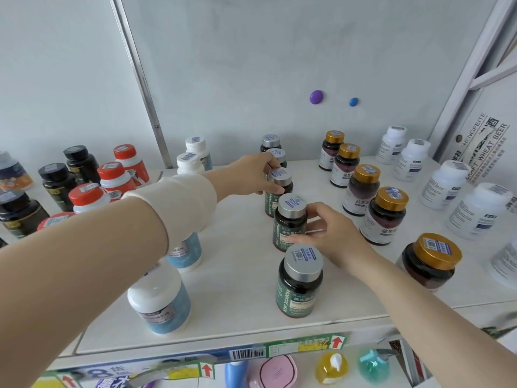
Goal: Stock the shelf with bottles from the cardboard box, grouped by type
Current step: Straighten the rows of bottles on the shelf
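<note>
Silver-capped bottles point(298, 284) | in a row on shelf point(240, 289) | left hand point(250, 177) curled round farther bottle point(279, 182), right hand point(333, 236) pinching nearer bottle point(289, 222) | probably light, rigid, slick: grasp body under cap

White shelf point(237, 289) bears upright bottles point(299, 287) — rows grouped by cap colour.

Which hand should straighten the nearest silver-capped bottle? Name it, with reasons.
Probably right. The right hand holds the second bottle, just behind the nearest silver-capped bottle; the left hand grips the third bottle farther back.
</note>
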`<move>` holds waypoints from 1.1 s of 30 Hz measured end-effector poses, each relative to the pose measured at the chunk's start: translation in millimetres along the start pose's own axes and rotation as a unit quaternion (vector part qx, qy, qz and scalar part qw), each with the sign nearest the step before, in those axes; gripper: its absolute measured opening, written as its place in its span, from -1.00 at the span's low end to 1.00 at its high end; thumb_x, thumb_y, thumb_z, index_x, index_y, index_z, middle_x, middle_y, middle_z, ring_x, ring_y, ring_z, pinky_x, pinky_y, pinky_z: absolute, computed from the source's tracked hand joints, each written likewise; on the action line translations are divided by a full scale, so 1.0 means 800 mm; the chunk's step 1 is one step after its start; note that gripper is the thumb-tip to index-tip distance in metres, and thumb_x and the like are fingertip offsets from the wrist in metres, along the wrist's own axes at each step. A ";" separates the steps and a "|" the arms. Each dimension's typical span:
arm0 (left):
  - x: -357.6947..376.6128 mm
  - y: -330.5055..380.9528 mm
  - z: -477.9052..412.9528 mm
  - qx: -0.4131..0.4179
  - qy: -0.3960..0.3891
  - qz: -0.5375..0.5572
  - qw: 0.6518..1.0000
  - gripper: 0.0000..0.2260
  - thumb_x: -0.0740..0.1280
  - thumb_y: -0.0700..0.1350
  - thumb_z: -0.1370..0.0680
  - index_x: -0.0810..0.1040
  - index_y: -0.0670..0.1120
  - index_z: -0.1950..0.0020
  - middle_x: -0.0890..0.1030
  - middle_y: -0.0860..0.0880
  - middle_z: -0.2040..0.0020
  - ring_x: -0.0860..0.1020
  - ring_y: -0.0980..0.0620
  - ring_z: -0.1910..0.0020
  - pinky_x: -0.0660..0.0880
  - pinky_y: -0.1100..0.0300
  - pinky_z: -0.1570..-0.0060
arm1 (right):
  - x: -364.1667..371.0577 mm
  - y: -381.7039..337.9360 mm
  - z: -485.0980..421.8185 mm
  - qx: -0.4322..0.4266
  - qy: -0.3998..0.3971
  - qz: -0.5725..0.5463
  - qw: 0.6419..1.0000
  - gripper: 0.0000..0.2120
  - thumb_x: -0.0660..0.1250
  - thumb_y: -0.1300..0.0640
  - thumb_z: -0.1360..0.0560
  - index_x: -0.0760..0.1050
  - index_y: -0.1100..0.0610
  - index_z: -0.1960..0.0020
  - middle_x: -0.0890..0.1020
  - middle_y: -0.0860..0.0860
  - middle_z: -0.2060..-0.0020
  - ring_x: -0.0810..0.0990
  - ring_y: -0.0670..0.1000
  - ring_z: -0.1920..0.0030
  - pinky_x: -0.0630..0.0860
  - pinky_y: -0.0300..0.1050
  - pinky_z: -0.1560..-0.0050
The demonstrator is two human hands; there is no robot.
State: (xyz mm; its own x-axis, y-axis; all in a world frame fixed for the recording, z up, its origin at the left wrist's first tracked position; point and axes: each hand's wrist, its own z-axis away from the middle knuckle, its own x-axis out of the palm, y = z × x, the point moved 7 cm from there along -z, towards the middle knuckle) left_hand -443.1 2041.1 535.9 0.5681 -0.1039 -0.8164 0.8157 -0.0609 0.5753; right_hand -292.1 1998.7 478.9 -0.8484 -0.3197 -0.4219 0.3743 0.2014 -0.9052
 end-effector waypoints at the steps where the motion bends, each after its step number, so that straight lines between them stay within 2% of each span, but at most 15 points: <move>1: 0.000 0.000 0.000 0.000 -0.005 0.004 1.000 -0.59 0.43 -0.11 -0.47 0.39 -0.12 -0.26 0.49 -0.05 -0.22 0.58 -0.05 0.06 0.55 0.06 -0.05 | 0.000 0.000 0.000 -0.003 -0.003 0.002 1.000 -0.61 0.54 0.10 -0.29 0.42 -0.11 0.01 0.55 -0.21 0.09 0.59 -0.10 0.06 0.45 -0.41 0.23; 4: 0.000 0.001 -0.001 0.000 -0.018 0.016 1.000 -0.60 0.43 -0.15 -0.47 0.39 -0.14 -0.25 0.47 -0.05 -0.19 0.56 -0.04 0.06 0.56 0.15 0.01 | 0.002 -0.001 0.000 -0.012 -0.013 0.008 1.000 -0.62 0.54 0.12 -0.30 0.39 -0.18 0.11 0.54 -0.24 0.13 0.56 -0.17 0.09 0.46 -0.46 0.25; 8: 0.001 0.000 0.001 -0.003 -0.022 0.022 1.000 -0.60 0.43 -0.15 -0.46 0.39 -0.12 -0.24 0.46 -0.04 -0.17 0.55 -0.04 0.05 0.58 0.14 -0.01 | 0.002 -0.001 0.000 -0.015 -0.018 0.015 1.000 -0.63 0.54 0.11 -0.30 0.39 -0.17 0.10 0.53 -0.25 0.12 0.54 -0.23 0.11 0.46 -0.50 0.27; 12: 0.004 -0.002 0.006 -0.013 -0.019 0.014 1.000 -0.56 0.43 -0.12 -0.47 0.37 -0.13 -0.28 0.46 -0.03 -0.18 0.59 -0.11 -0.04 0.57 0.03 -0.08 | 0.003 -0.005 0.000 -0.002 -0.049 0.043 0.998 -0.53 0.52 0.05 -0.31 0.37 -0.07 -0.12 0.50 -0.26 0.08 0.54 -0.18 0.07 0.45 -0.41 0.17; 14: 0.004 -0.003 0.009 -0.026 -0.019 0.008 0.999 -0.52 0.43 -0.10 -0.47 0.34 -0.11 -0.32 0.46 -0.04 -0.24 0.59 -0.14 -0.11 0.55 -0.01 -0.13 | 0.000 -0.013 0.002 -0.003 -0.076 0.094 0.993 -0.40 0.50 0.00 -0.33 0.33 -0.02 -0.28 0.48 -0.20 -0.05 0.51 -0.12 -0.03 0.45 -0.28 0.00; 16: 0.000 -0.001 0.012 -0.035 -0.021 -0.012 0.999 -0.51 0.42 -0.09 -0.47 0.33 -0.10 -0.34 0.47 -0.03 -0.25 0.58 -0.10 -0.12 0.54 0.09 -0.10 | -0.013 -0.025 0.003 -0.013 -0.090 0.144 0.985 -0.30 0.48 -0.02 -0.35 0.25 0.03 -0.40 0.47 -0.13 -0.21 0.46 -0.12 -0.09 0.41 -0.21 -0.10; 19: -0.019 0.002 0.017 -0.043 -0.019 -0.055 0.997 -0.55 0.41 -0.09 -0.48 0.38 -0.10 -0.32 0.52 -0.03 -0.22 0.53 0.01 -0.05 0.47 0.25 0.06 | -0.039 -0.053 0.001 -0.031 -0.098 0.193 0.976 -0.32 0.44 0.02 -0.40 0.23 0.05 -0.43 0.42 -0.06 -0.33 0.46 -0.07 -0.22 0.41 -0.17 -0.20; 21: -0.038 0.004 0.020 -0.056 -0.006 -0.096 0.994 -0.56 0.41 -0.06 -0.48 0.40 -0.08 -0.31 0.55 -0.02 -0.22 0.51 0.02 -0.10 0.44 0.21 -0.06 | -0.059 -0.075 -0.008 -0.045 -0.083 0.239 0.966 -0.35 0.43 0.02 -0.41 0.24 0.08 -0.41 0.42 -0.02 -0.34 0.45 -0.02 -0.27 0.39 -0.16 -0.22; 23: -0.057 0.006 0.020 -0.069 0.011 -0.144 0.987 -0.55 0.41 -0.06 -0.49 0.39 -0.07 -0.33 0.55 -0.02 -0.23 0.50 -0.01 -0.17 0.41 0.13 -0.19 | -0.076 -0.101 -0.021 -0.063 -0.066 0.296 0.951 -0.35 0.42 -0.01 -0.42 0.25 0.09 -0.41 0.43 0.00 -0.33 0.43 0.00 -0.28 0.36 -0.17 -0.21; 24: -0.065 0.007 0.018 -0.072 0.017 -0.165 0.983 -0.55 0.40 -0.06 -0.49 0.38 -0.08 -0.34 0.54 -0.03 -0.23 0.50 -0.02 -0.17 0.41 0.11 -0.19 | -0.082 -0.113 -0.029 -0.073 -0.058 0.329 0.940 -0.35 0.42 -0.02 -0.42 0.24 0.10 -0.41 0.43 0.01 -0.32 0.42 0.03 -0.29 0.36 -0.14 -0.24; 28: -0.086 0.004 0.003 -0.072 0.027 -0.293 0.953 -0.52 0.39 -0.03 -0.50 0.33 -0.06 -0.37 0.49 -0.06 -0.26 0.49 -0.04 -0.06 0.49 0.01 -0.13 | -0.102 -0.144 -0.066 -0.100 -0.033 0.461 0.881 -0.36 0.39 -0.01 -0.44 0.22 0.12 -0.42 0.39 0.07 -0.33 0.39 0.08 -0.30 0.38 -0.04 -0.27; 31: -0.087 -0.004 -0.019 -0.069 0.027 -0.391 0.917 -0.52 0.36 -0.04 -0.52 0.31 -0.09 -0.38 0.48 -0.09 -0.25 0.52 -0.12 -0.13 0.47 0.02 -0.12 | -0.105 -0.136 -0.096 -0.095 -0.033 0.541 0.835 -0.39 0.37 0.00 -0.46 0.21 0.11 -0.42 0.38 0.09 -0.31 0.41 0.10 -0.28 0.41 0.02 -0.23; 33: -0.083 -0.014 -0.040 -0.064 0.024 -0.402 0.913 -0.53 0.35 -0.04 -0.53 0.30 -0.10 -0.38 0.49 -0.10 -0.24 0.52 -0.13 -0.13 0.48 0.00 -0.10 | -0.099 -0.124 -0.115 -0.089 -0.042 0.572 0.814 -0.41 0.35 0.00 -0.47 0.21 0.10 -0.41 0.37 0.08 -0.32 0.41 0.11 -0.28 0.42 0.01 -0.20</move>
State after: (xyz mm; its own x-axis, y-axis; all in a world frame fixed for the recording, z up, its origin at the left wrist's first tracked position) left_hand -486.2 2080.2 582.4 -0.2192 -0.0336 -0.9751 0.9754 0.0184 -0.2199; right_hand -296.4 2089.5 607.0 0.0494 0.1108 -0.9926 0.8345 0.5415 0.1020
